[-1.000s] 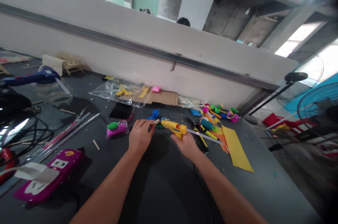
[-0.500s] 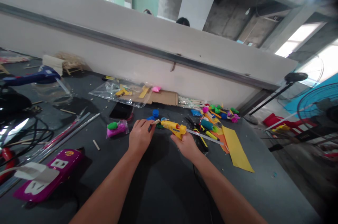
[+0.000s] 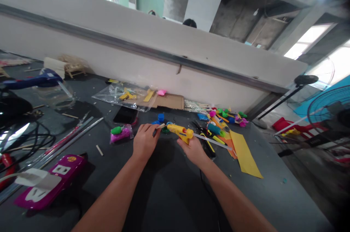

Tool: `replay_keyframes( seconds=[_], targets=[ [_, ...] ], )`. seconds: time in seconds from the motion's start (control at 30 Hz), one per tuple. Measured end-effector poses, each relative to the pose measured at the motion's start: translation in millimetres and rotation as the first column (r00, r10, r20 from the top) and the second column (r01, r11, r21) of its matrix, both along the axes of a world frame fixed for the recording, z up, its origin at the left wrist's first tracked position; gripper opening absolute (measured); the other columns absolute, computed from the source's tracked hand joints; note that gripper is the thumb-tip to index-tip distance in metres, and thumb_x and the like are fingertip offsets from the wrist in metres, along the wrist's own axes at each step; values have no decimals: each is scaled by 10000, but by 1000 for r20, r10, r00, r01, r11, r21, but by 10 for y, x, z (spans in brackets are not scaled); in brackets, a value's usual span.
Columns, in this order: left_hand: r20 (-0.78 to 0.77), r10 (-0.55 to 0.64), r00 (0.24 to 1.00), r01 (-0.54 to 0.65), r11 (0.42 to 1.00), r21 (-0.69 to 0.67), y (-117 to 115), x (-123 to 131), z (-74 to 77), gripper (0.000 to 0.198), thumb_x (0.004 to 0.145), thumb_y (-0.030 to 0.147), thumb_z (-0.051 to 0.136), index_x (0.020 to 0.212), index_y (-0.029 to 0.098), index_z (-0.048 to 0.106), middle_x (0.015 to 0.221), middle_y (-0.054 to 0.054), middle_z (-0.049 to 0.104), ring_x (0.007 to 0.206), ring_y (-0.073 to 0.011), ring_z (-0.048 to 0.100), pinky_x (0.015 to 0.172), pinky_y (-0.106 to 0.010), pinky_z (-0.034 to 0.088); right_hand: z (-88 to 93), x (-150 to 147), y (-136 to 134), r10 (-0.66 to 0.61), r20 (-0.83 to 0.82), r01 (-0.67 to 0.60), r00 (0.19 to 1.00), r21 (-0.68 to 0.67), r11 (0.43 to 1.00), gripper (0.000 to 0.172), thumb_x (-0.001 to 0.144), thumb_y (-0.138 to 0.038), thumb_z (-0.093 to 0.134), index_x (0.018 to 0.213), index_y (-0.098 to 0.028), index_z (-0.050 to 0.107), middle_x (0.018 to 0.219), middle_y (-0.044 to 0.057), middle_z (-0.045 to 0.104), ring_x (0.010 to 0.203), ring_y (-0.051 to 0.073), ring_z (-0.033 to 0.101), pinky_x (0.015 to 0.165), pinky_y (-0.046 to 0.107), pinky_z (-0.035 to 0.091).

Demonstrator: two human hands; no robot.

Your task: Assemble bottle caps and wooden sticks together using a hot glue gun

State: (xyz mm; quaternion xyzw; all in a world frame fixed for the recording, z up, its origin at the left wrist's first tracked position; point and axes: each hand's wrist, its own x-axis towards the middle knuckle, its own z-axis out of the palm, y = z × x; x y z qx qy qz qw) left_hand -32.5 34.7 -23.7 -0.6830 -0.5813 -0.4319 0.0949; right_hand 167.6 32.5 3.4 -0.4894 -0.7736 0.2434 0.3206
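Note:
My right hand (image 3: 194,149) is wrapped round the grip of a yellow glue gun (image 3: 179,132), with a long clear glue stick (image 3: 212,140) poking out of its back end. The nozzle points left, toward my other hand. Between the fingertips of my left hand (image 3: 144,139) is a small pale wooden stick (image 3: 160,126), its end close to the nozzle. Whether nozzle and stick touch, I cannot tell. Just behind them lie blue lumps of clay (image 3: 160,117) and something dark green, partly covered by the glue gun.
A purple power strip (image 3: 51,181) and long clear glue sticks (image 3: 73,141) lie on the left. Behind my left hand are a phone (image 3: 125,115) and wrapped clay (image 3: 121,133). Yellow paper (image 3: 246,153), pliers and bright clay pieces (image 3: 226,113) lie on the right. A partition (image 3: 153,53) borders the back.
Almost nothing differs. The stick in my left hand and the glue gun have shifted very slightly; both hands keep their hold.

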Motion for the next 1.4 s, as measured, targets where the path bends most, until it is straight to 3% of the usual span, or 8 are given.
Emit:
replay_keyframes(
  seconds=[0.5,0.7,0.87,1.03,1.13,1.23,1.3,1.4],
  targets=[
    [11,-14,1000,15,1000,-19,-16,-5,26,228,867,322,474,943,192,645,862,-66,651,809,-199,552,768,-329,440,-41,-50,-60,38,14,-37,999,-41,998,273,830,-315,496,1017,-169,631,976,92,679,923,247,619,821,363,475],
    [18,10,1000,-10,1000,-8,-3,3,15,220,862,322,483,931,201,653,842,-65,649,798,-202,549,769,-329,437,-4,-1,-14,-16,-17,15,1000,-33,999,236,818,-292,510,989,-203,645,886,66,683,893,246,617,786,357,485],
    [58,25,998,-24,1000,-14,-6,10,24,203,854,310,496,922,203,655,844,-57,646,816,-202,553,780,-323,438,-72,52,42,-74,-91,66,993,-86,994,238,804,-330,525,973,-205,635,786,45,656,714,209,620,644,322,500],
    [120,0,993,2,1000,-19,-14,15,41,205,855,325,496,905,203,653,837,-50,647,809,-190,554,769,-313,442,-76,42,46,-135,-257,68,957,-253,965,249,772,-389,559,890,-173,601,695,8,606,430,109,500,421,245,422],
    [125,-29,992,32,999,-22,-6,16,31,200,854,325,500,885,201,653,825,-47,647,786,-180,552,753,-304,441,12,19,12,-138,-484,-51,864,-356,933,263,755,-388,590,870,-151,596,704,12,616,415,78,465,402,219,401],
    [98,-47,994,50,998,-30,2,12,11,201,854,324,499,891,198,651,830,-49,648,782,-181,547,758,-308,438,138,7,-34,-158,-728,-230,667,-402,886,259,774,-374,567,911,-154,589,776,44,647,478,88,478,411,209,407],
    [92,-41,995,45,998,-39,7,6,0,207,855,329,498,896,197,652,830,-51,647,771,-181,547,751,-307,439,242,11,-68,-185,-818,-321,544,-407,855,251,801,-373,513,939,-174,579,856,59,653,529,96,488,418,201,408],
    [99,-29,995,34,998,-49,17,-6,-10,207,854,331,495,895,206,655,833,-52,647,780,-180,553,745,-298,441,456,69,-126,-227,-865,-394,448,-418,818,266,840,-378,410,954,-204,574,907,54,640,556,96,472,418,188,399]
  ],
)
